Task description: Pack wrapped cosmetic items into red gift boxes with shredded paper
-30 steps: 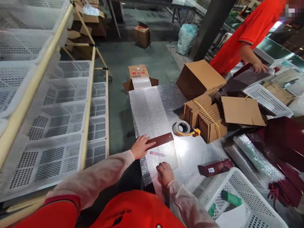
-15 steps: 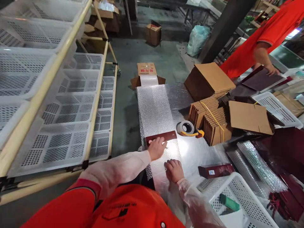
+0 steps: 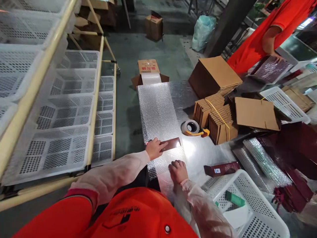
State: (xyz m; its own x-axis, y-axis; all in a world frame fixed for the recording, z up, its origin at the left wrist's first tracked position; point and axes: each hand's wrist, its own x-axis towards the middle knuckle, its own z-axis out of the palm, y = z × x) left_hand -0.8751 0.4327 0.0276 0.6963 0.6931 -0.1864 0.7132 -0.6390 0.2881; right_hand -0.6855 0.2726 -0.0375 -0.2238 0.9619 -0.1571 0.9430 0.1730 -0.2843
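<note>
A long, narrow dark red box (image 3: 171, 144) lies crosswise on a sheet of bubble wrap (image 3: 157, 105) on the metal table. My left hand (image 3: 154, 148) is closed over the box's left end, fingers reaching onto its top. The box's right end shows a bright glare. Just nearer to me, my right hand (image 3: 178, 172) has its fingers curled on the bubble wrap close to its right edge; the fingertips are partly hidden. To the right of the box lies a tape dispenser (image 3: 195, 129) with a yellow-orange handle.
Folded cardboard (image 3: 215, 115) tied with a yellow strap and a cardboard stack (image 3: 218, 76) stand at right. Another dark red box (image 3: 221, 168) lies beside a white basket (image 3: 262, 201). White crates (image 3: 56, 145) fill a rack at left. A co-worker's hand (image 3: 276, 57) touches a wrapped item.
My left hand has shifted from the middle of the box's top to its left end. My right hand stays on the wrap. The co-worker's dark item now shows bubble wrap over it.
</note>
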